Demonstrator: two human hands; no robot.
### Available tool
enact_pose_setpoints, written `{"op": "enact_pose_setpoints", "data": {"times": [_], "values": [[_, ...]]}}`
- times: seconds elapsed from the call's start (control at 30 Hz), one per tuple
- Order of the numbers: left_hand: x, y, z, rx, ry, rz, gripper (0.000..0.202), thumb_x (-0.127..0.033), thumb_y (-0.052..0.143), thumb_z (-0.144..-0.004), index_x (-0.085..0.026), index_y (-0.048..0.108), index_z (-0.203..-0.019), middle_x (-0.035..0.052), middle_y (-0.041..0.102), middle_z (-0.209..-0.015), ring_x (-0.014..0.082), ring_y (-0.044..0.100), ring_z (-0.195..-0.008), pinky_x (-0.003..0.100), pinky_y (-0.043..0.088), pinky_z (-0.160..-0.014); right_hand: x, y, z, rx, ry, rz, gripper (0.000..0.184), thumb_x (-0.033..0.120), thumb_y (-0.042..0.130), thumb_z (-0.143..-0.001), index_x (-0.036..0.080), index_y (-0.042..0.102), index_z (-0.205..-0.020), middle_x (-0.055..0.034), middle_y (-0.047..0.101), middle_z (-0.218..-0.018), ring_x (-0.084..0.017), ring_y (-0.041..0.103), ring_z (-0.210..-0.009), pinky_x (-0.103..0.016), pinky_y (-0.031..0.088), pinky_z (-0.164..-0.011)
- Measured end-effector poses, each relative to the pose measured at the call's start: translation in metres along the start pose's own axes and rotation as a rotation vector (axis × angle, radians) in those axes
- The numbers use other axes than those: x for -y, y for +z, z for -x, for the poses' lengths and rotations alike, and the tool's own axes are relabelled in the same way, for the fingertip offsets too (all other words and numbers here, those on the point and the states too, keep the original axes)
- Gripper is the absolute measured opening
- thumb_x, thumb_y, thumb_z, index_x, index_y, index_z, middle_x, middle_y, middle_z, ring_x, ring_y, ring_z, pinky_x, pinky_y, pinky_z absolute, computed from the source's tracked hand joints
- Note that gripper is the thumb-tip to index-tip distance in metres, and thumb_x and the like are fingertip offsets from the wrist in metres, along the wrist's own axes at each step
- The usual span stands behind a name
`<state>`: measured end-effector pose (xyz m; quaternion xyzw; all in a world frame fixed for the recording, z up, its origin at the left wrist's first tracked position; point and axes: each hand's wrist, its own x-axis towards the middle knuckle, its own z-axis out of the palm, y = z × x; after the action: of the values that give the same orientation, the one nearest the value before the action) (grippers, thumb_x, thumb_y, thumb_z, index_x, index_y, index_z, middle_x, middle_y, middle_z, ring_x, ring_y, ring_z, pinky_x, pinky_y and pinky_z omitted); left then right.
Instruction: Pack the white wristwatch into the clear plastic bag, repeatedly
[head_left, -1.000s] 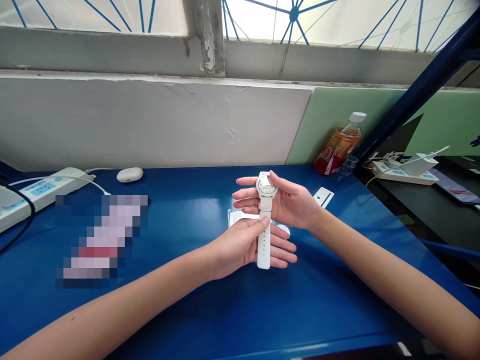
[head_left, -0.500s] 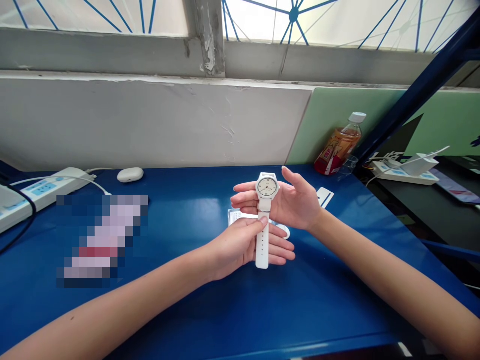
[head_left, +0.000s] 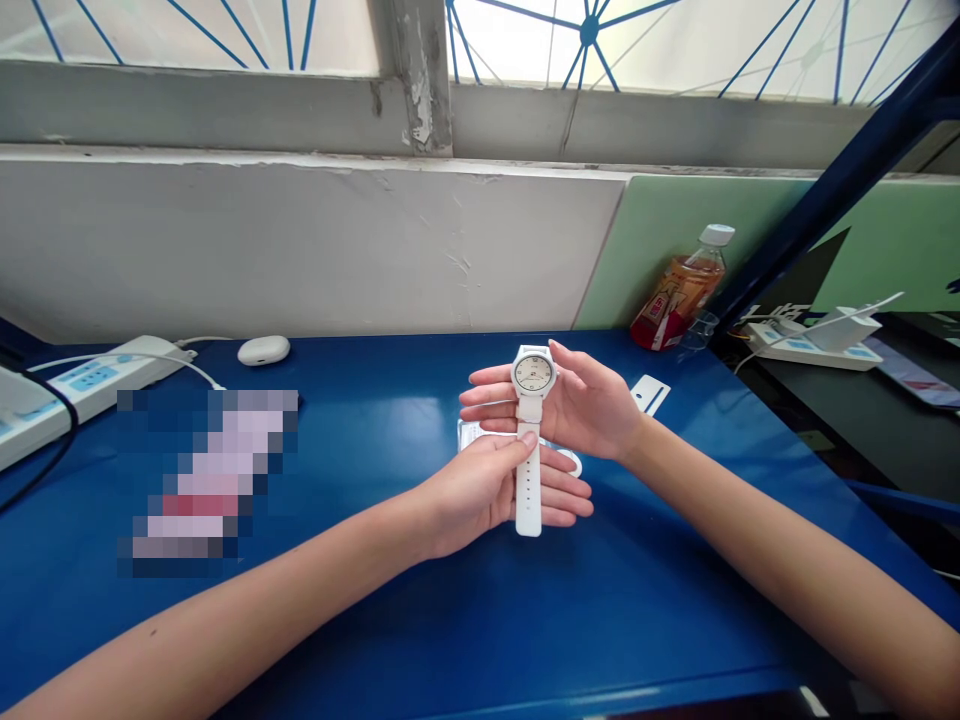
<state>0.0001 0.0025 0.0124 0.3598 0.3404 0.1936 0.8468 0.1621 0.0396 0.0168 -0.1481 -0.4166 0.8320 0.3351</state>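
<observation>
A white wristwatch (head_left: 534, 374) with a round pale dial is held upright in the middle of the view, dial towards me. My left hand (head_left: 481, 486) pinches its holed strap under the thumb, the other fingers stretched out behind it. Behind the dial lies my right hand (head_left: 594, 408), palm up with straight fingers. Its thumb tip is close to the watch case; whether they touch I cannot tell. Beneath the hands, a clear-edged packet (head_left: 466, 434) and a white round item (head_left: 574, 462) are mostly hidden.
A white card (head_left: 651, 396) lies right of my right hand on the blue table (head_left: 360, 640). Farther back leans a drink bottle (head_left: 679, 292). A white earbud case (head_left: 263, 350), a power strip (head_left: 97, 375) with cables and a pixelated object (head_left: 217, 470) are at left.
My right thumb has moved left and slightly down, nearer the watch case. The lower strap end has shifted slightly right. My left hand's grip on the strap is the same.
</observation>
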Motion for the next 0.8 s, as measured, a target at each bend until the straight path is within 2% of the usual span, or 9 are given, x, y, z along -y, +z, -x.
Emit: {"op": "enact_pose_setpoints", "data": {"times": [0.2, 0.37, 0.8], "values": [[0.0014, -0.0022, -0.0011, 0.010, 0.020, 0.006, 0.046, -0.030, 0.032, -0.106, -0.002, 0.068, -0.100, 0.0216, 0.075, -0.093, 0.0228, 0.076, -0.081, 0.034, 0.058, -0.080, 0.0005, 0.0005, 0.0007, -0.050, -0.023, -0.041, 0.067, 0.059, 0.030, -0.094, 0.007, 0.064, -0.120, -0.0186, 0.066, -0.128, -0.030, 0.059, -0.124, -0.045, 0.034, -0.113], [0.0019, -0.0046, -0.0018, 0.023, 0.023, 0.004, 0.047, -0.030, 0.032, -0.106, -0.002, 0.068, -0.100, 0.0217, 0.075, -0.094, 0.0234, 0.076, -0.083, 0.034, 0.058, -0.080, 0.0011, 0.0009, 0.0011, -0.034, -0.040, -0.064, 0.072, 0.060, 0.023, -0.095, 0.007, 0.064, -0.120, -0.0169, 0.067, -0.128, -0.029, 0.060, -0.123, -0.043, 0.035, -0.113], [0.0018, -0.0054, -0.0017, 0.024, 0.027, 0.042, 0.046, -0.029, 0.034, -0.106, -0.002, 0.069, -0.098, 0.0217, 0.075, -0.094, 0.0227, 0.075, -0.081, 0.033, 0.058, -0.079, 0.0032, 0.0001, 0.0008, -0.028, -0.034, -0.081, 0.068, 0.056, 0.023, -0.097, 0.006, 0.063, -0.124, -0.0176, 0.067, -0.128, -0.029, 0.060, -0.121, -0.046, 0.036, -0.112]]}}
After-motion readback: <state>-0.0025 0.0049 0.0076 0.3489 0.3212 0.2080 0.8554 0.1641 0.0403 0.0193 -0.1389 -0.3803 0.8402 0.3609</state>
